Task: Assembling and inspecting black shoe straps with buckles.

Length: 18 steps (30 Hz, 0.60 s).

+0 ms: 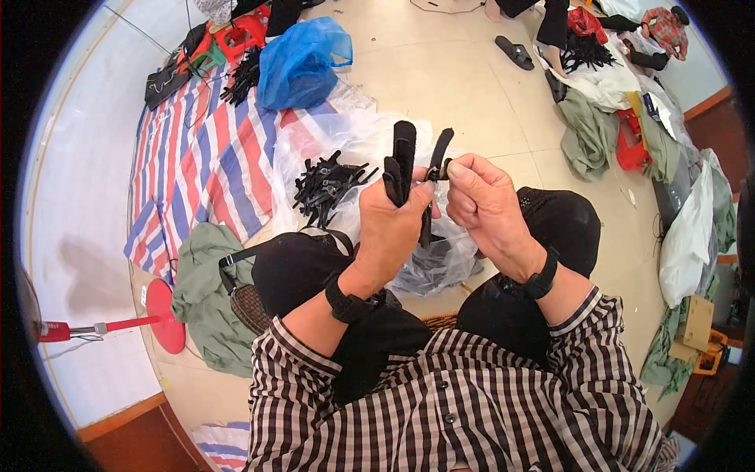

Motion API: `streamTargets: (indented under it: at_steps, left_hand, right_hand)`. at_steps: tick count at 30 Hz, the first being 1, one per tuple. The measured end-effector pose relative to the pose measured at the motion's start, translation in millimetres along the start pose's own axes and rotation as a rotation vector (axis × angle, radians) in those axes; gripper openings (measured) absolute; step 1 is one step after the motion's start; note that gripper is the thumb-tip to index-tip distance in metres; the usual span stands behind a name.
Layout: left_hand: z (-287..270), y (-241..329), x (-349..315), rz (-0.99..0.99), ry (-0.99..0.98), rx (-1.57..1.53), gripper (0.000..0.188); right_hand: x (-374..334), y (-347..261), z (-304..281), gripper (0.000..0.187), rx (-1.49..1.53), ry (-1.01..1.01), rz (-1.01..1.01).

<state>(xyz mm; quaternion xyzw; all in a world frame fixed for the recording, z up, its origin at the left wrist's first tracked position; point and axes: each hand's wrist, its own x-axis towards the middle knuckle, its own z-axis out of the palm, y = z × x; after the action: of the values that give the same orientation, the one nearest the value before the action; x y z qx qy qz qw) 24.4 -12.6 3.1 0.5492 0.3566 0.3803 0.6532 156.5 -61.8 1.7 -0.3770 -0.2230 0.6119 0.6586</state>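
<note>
Head view: the pale tiled floor (440, 63) runs behind everything. Upper left on it lies the striped sheet (212, 149), with the clear plastic (358, 134) by its right edge, in front of the person's knees. The blue bag (299, 67) sits at the sheet's upper right. On the plastic, left of the hands, is the heap (326, 189) of black pieces, pointing every which way.

The left hand (389, 228) is wrapped round the bundle (403, 149), its thumb laid across toward the right hand (487, 208), which has thumb and forefinger pinched narrow on the strap (443, 147).

The bundle is black, its long axis nearly upright in the view, the rounded upper end pointing away from the person. Most of what shows rises above the left fist, between thumb and fingers.

The strap, slimmer and also black, stands just right of the bundle, its free tip up and leaning slightly right. Its looped lower part lies between the two hands, at the left thumb tip, with the right pinch on the loop's right side; how it runs behind the fingers, I cannot tell
</note>
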Motion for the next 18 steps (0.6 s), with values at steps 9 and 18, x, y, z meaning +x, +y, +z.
streamTargets:
  at_steps: [9, 18]
  left_hand:
    - [3, 5, 1, -0.034, 0.047, -0.008, 0.012]
    - [1, 6, 1, -0.005, 0.043, -0.016, 0.011]
  right_hand:
    - [0, 2, 9, 0.012, 0.040, 0.106, 0.045]
    - [-4, 2, 13, 0.013, 0.069, 0.102, 0.128]
